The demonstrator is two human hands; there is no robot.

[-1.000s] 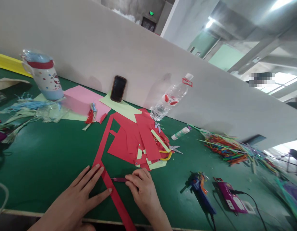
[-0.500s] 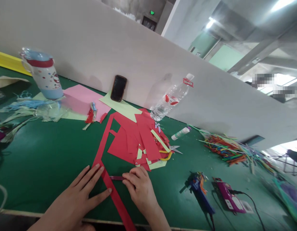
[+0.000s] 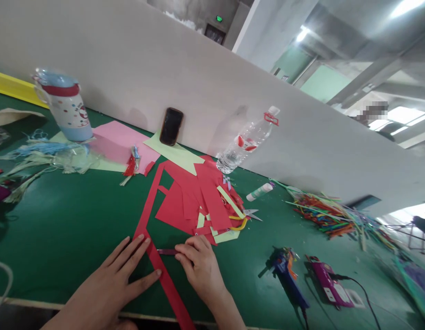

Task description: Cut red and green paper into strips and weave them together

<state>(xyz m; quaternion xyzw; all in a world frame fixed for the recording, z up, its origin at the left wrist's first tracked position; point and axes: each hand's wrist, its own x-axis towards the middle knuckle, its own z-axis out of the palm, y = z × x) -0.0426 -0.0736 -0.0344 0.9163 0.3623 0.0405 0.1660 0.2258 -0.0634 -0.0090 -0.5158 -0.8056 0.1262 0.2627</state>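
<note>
My left hand (image 3: 121, 270) lies flat with fingers spread, its fingertips pressing on a long red paper strip (image 3: 174, 293). The strip runs from the table's front edge up to a bend, then on toward the back. On the strip's right side, my right hand (image 3: 200, 263) pinches a slim purple tool (image 3: 167, 252) between thumb and fingers. The tool's tip points left, at or close to the strip's edge; its exact kind is too small to tell. Just beyond my hands lie overlapping red paper sheets (image 3: 171, 208) and yellow-handled scissors (image 3: 240, 222).
A clear water bottle (image 3: 245, 143), a phone (image 3: 171, 127) and a patterned flask (image 3: 68, 110) stand along the partition. Right of my hands are a glue stick (image 3: 259, 191), a blue glue gun (image 3: 288, 275), a purple corded device (image 3: 331, 282) and colourful pipe cleaners (image 3: 322, 215).
The view has shifted very slightly. Both hands, the strip and the purple tool keep almost the same places.
</note>
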